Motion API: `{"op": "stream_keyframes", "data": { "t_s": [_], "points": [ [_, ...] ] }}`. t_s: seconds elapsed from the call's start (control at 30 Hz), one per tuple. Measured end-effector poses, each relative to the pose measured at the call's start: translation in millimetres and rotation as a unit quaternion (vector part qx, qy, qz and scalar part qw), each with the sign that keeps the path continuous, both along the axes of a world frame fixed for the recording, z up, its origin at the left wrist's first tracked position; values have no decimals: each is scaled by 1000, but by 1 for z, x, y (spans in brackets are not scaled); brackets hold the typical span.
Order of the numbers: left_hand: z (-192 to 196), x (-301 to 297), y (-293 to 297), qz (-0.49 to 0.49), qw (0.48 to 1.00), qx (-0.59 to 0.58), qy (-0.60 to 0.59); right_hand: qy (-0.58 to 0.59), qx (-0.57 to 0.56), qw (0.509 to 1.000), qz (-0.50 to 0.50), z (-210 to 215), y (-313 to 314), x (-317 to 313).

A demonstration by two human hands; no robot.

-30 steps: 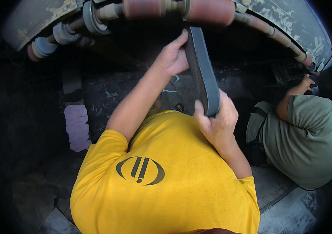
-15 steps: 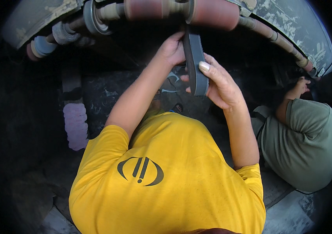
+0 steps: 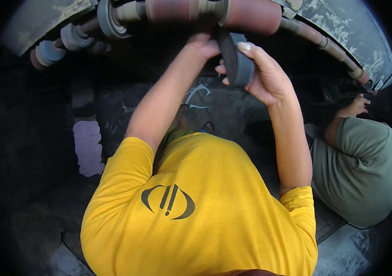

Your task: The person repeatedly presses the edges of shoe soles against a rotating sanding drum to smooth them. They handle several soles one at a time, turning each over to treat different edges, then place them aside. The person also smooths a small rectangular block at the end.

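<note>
A dark grey shoe sole (image 3: 244, 69) with a thick edge is tilted just below a reddish sanding roller (image 3: 253, 16). My right hand (image 3: 269, 78) is closed round its near end, the thumb on the edge and fingertips showing on the left side. At the far end, my left hand (image 3: 203, 46) grips the sole from the left. The left fingers are partly hidden in shadow and behind the sole. Whether the sole's far end touches the roller I cannot tell.
More rollers and wheels line the machine's shaft, including a second reddish roller (image 3: 172, 10) and a grey wheel (image 3: 108, 19). A stack of light purple pieces (image 3: 88, 148) lies on the left. At right sits a co-worker in a grey-green shirt (image 3: 357, 165), one hand near the machine.
The sole has moved upward and turned, so more of its dark flat face shows. My right hand has risen with it, and my left hand has shifted slightly up and left.
</note>
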State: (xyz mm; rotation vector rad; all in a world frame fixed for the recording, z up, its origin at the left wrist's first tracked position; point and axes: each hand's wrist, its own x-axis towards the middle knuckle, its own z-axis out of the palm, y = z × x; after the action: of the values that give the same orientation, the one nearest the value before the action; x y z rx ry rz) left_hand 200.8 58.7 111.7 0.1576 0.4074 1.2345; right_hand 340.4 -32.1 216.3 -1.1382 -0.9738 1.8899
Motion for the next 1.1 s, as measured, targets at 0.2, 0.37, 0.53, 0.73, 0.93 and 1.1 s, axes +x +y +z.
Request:
{"op": "stream_keyframes", "data": {
  "t_s": [0.2,0.37,0.53,0.73,0.93,1.1],
  "points": [
    [-11,6,-53,-74,997,18,-17,-69,11,996,59,3,-66,20],
    [-12,12,-84,-113,992,43,-32,-104,1,992,66,-6,-93,28],
    [-25,8,-91,-107,994,20,-3,-125,-18,992,13,-29,-79,19],
    [-14,0,-39,-51,997,-60,1,-82,27,996,-7,-24,-25,-3],
    [-1,-3,-50,-70,996,-29,36,-108,24,994,-25,-15,-42,-6],
    [2,-4,-81,-115,991,64,18,-148,33,988,0,-17,-83,9]
  ]
}}
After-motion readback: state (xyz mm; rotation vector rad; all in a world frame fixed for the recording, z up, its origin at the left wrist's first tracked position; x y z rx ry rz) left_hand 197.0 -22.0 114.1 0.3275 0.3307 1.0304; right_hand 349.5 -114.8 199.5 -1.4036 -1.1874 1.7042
